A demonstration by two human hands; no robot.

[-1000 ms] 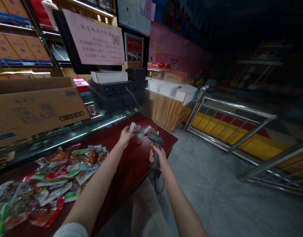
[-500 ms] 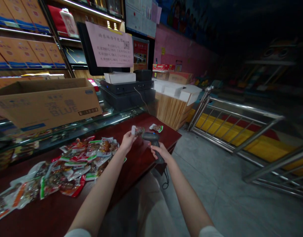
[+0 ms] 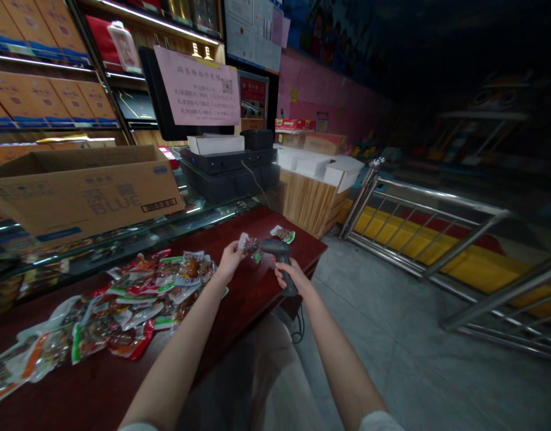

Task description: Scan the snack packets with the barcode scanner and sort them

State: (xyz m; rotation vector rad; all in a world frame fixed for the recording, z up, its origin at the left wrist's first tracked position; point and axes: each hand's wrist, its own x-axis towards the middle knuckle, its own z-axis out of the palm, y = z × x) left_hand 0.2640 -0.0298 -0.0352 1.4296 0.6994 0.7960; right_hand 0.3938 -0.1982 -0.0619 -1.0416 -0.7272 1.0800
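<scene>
My left hand (image 3: 231, 260) pinches a small plastic snack packet (image 3: 250, 244) by its edge, above the dark red table (image 3: 252, 293). Wrapped round the handle of a black barcode scanner (image 3: 282, 266) is my right hand (image 3: 294, 278). The scanner's head points left at the packet, close to it; whether they touch I cannot tell. Behind the scanner a single packet (image 3: 283, 233) with a green corner lies on the table. To the left of my left hand spreads a heap of similar sealed packets (image 3: 136, 299), some edged in red, green or orange.
An open cardboard box (image 3: 91, 194) stands on the glass counter (image 3: 212, 218) at the left. A monitor with a pink paper sign (image 3: 198, 87) rises behind. Metal railings (image 3: 437, 197) stand on the grey floor (image 3: 369, 317) to the right.
The packet in my left hand has tilted, and a green edge now shows at its lower end. The blue light on top of the scanner no longer shows. Both hands keep their grip.
</scene>
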